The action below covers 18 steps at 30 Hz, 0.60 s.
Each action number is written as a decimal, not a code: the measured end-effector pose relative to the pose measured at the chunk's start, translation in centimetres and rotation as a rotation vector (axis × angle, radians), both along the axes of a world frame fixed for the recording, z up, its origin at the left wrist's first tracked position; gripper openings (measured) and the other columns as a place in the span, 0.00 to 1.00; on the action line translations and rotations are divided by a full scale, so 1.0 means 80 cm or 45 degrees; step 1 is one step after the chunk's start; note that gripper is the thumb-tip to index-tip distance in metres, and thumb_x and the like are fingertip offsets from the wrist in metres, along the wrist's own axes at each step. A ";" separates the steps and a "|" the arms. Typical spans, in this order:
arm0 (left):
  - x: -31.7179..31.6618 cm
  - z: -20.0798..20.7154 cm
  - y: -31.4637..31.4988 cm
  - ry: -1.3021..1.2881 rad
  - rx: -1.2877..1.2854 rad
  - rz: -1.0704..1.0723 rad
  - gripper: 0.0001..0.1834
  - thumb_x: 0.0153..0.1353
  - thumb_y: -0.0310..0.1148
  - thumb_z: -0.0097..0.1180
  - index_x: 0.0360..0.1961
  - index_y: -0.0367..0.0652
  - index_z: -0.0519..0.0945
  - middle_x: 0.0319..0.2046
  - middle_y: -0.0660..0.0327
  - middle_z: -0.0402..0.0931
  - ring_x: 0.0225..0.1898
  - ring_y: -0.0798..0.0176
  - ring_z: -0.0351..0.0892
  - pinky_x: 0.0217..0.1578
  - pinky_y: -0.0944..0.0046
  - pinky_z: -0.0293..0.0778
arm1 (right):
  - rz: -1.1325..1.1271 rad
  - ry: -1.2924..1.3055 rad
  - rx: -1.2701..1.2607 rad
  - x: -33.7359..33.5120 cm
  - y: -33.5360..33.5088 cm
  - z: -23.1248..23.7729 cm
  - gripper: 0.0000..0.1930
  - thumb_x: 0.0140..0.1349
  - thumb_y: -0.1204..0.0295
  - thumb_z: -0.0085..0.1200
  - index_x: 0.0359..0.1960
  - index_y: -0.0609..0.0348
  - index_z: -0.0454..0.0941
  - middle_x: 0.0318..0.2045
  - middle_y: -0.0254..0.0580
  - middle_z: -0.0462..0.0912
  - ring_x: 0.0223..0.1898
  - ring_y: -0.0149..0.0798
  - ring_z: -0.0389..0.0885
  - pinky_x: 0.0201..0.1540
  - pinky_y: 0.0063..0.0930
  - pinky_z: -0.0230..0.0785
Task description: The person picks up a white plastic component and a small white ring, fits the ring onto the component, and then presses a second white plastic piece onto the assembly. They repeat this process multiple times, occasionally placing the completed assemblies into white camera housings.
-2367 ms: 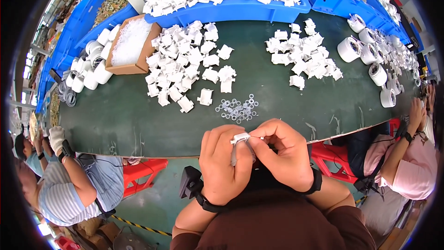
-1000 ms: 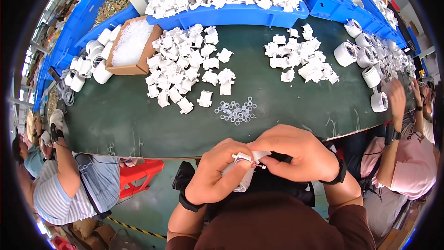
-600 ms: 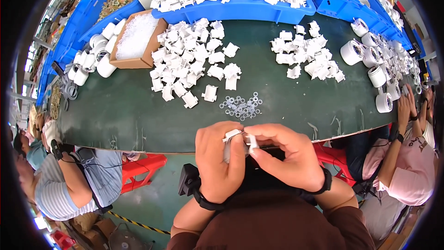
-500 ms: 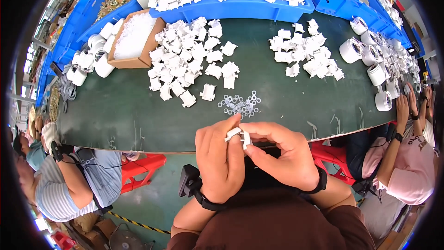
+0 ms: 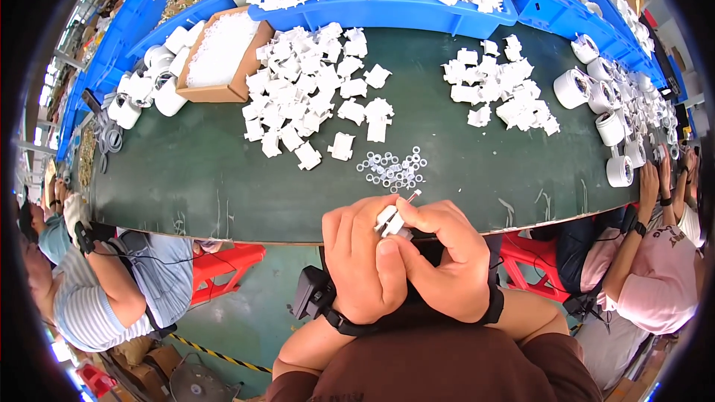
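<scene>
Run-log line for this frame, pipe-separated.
left hand: gripping white plastic parts | right hand: pinching same parts | thin wire: sticking out past hands | loose pale rings: on green table, ahead

Red stool at left; yellow-black tape on green floor.

Held white part is looking like smooth plastic | worktop is showing a scuffed, smooth green surface | blue bin is gleaming like glossy plastic | box is showing matt cardboard | small rings are looking translucent, like plastic
</scene>
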<state>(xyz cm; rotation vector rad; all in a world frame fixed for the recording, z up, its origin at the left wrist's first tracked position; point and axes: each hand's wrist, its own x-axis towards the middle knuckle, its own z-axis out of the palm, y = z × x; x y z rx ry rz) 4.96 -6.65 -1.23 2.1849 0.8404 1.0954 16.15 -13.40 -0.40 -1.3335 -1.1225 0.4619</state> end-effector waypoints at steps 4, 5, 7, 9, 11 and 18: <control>0.000 0.000 -0.001 -0.001 -0.022 -0.013 0.22 0.70 0.39 0.36 0.47 0.34 0.79 0.44 0.51 0.80 0.41 0.49 0.73 0.46 0.54 0.66 | -0.050 -0.027 0.023 -0.003 0.001 -0.002 0.20 0.53 0.86 0.65 0.50 0.65 0.82 0.36 0.43 0.85 0.33 0.42 0.80 0.41 0.33 0.72; -0.001 -0.002 0.000 -0.009 -0.002 -0.026 0.22 0.70 0.38 0.37 0.48 0.34 0.79 0.43 0.51 0.80 0.41 0.49 0.73 0.46 0.54 0.66 | -0.051 -0.027 0.022 -0.003 0.001 -0.003 0.20 0.53 0.86 0.65 0.50 0.65 0.82 0.36 0.43 0.85 0.33 0.42 0.80 0.41 0.33 0.72; -0.003 -0.001 0.001 -0.020 0.018 -0.041 0.21 0.70 0.38 0.38 0.48 0.34 0.79 0.43 0.51 0.80 0.41 0.49 0.73 0.46 0.54 0.66 | -0.013 -0.013 0.032 -0.002 0.000 -0.005 0.19 0.54 0.86 0.65 0.50 0.65 0.83 0.36 0.43 0.85 0.33 0.43 0.80 0.40 0.33 0.71; -0.008 0.003 0.002 -0.040 -0.010 -0.064 0.16 0.66 0.35 0.50 0.47 0.36 0.79 0.42 0.54 0.82 0.40 0.50 0.75 0.47 0.54 0.68 | 0.047 -0.041 -0.012 0.003 -0.004 0.000 0.20 0.55 0.87 0.64 0.51 0.64 0.83 0.38 0.42 0.85 0.36 0.41 0.80 0.42 0.32 0.72; -0.014 -0.003 0.006 -0.040 -0.002 -0.078 0.14 0.64 0.33 0.53 0.47 0.37 0.80 0.42 0.54 0.81 0.40 0.50 0.75 0.46 0.55 0.69 | 0.105 -0.072 -0.064 0.011 -0.010 0.013 0.21 0.56 0.88 0.63 0.53 0.63 0.83 0.40 0.41 0.85 0.39 0.40 0.80 0.44 0.30 0.73; -0.023 0.014 0.024 0.174 0.139 -0.175 0.14 0.61 0.28 0.58 0.48 0.38 0.80 0.41 0.54 0.81 0.38 0.50 0.74 0.41 0.55 0.71 | -0.101 -0.678 -0.328 0.080 0.014 0.028 0.09 0.62 0.81 0.61 0.44 0.64 0.84 0.32 0.46 0.83 0.35 0.48 0.82 0.38 0.35 0.74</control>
